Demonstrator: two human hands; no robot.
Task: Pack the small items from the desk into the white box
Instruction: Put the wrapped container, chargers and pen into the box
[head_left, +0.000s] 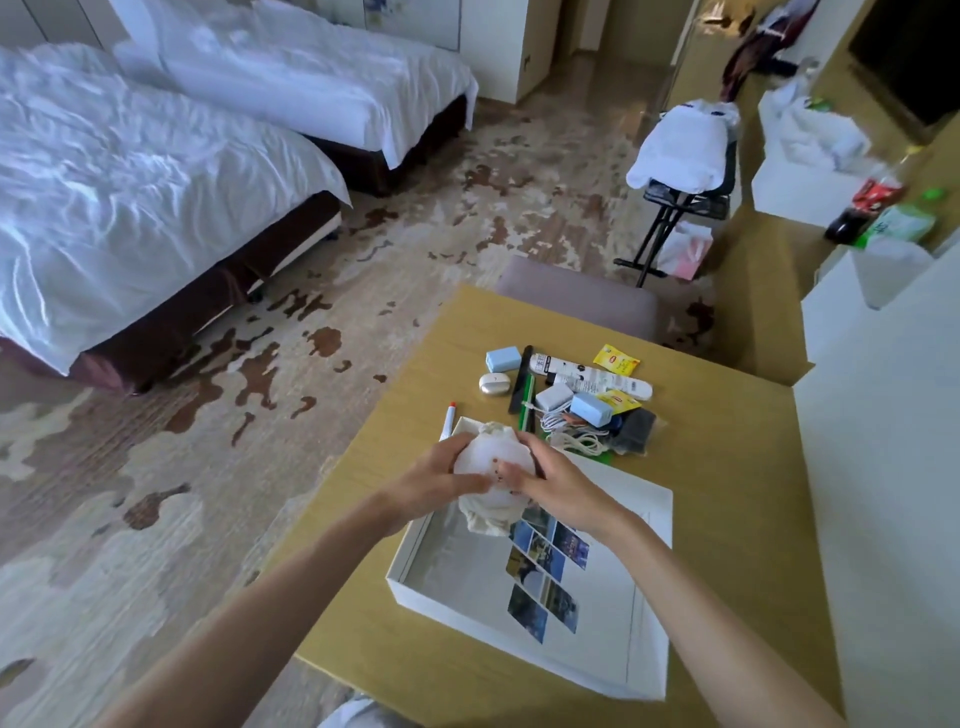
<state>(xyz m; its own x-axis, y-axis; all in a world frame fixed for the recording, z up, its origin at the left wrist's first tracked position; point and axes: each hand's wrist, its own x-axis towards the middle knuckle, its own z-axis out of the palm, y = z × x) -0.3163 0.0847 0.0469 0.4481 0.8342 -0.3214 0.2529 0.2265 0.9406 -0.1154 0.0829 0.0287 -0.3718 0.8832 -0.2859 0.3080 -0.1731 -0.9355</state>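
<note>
Both hands hold a white cloth pouch (491, 460) above the far end of the open white box (655, 631). My left hand (441, 478) grips its left side, and my right hand (545, 480) grips its right side. Inside the box lies a sheet with several photo prints (545, 577). Beyond the box a pile of small items sits on the desk (727, 467): two light blue cases (503, 359), a silver earbud case (494, 384), a white tube (597, 379), yellow tea bags (616, 358), white cables (576, 439), a black pouch (635, 431) and a white pen with a red cap (448, 421).
A grey chair (582, 301) is pushed against the desk's far edge. Two beds with white sheets (130, 197) fill the left of the room. A luggage rack with a white bag (680, 156) stands behind. White furniture (883, 467) borders the desk on the right.
</note>
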